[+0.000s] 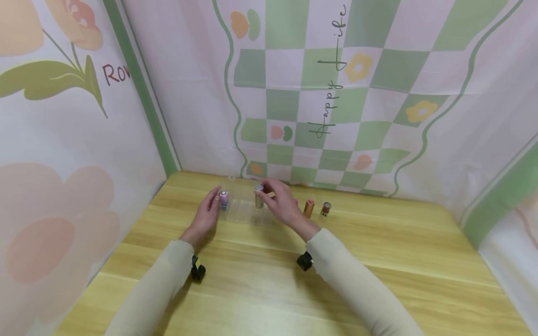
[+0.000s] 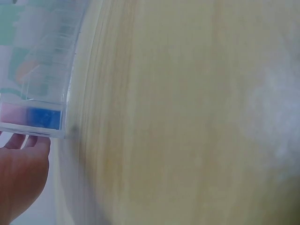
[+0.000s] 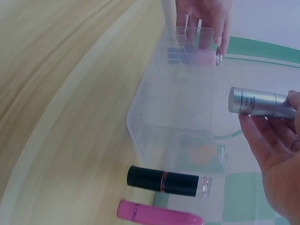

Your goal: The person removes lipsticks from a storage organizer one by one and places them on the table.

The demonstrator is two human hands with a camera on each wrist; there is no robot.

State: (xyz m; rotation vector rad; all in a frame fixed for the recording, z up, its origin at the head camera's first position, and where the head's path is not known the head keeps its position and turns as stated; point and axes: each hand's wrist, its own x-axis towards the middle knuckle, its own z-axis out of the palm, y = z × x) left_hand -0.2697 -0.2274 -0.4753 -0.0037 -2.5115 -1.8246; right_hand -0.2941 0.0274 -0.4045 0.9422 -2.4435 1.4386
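Observation:
A clear plastic organizer box (image 1: 241,210) stands on the table. My left hand (image 1: 206,214) holds its left end, with fingertips against the end wall in the left wrist view. Inside that end sits a pink and blue container (image 1: 224,198) with a shiny top. My right hand (image 1: 283,203) pinches a silver cosmetic tube (image 3: 253,101) between thumb and fingers. The tube is upright above the box's right part, apart from its walls. Beside the box, in the right wrist view, stand a black lipstick (image 3: 161,180) with a clear end and a pink tube (image 3: 159,214).
Right of my right hand stand a copper-coloured tube (image 1: 308,208) and a small brown bottle (image 1: 325,208). The wooden table (image 1: 252,289) ends at a patterned curtain (image 1: 294,107) behind the box. Another curtain hangs at the left.

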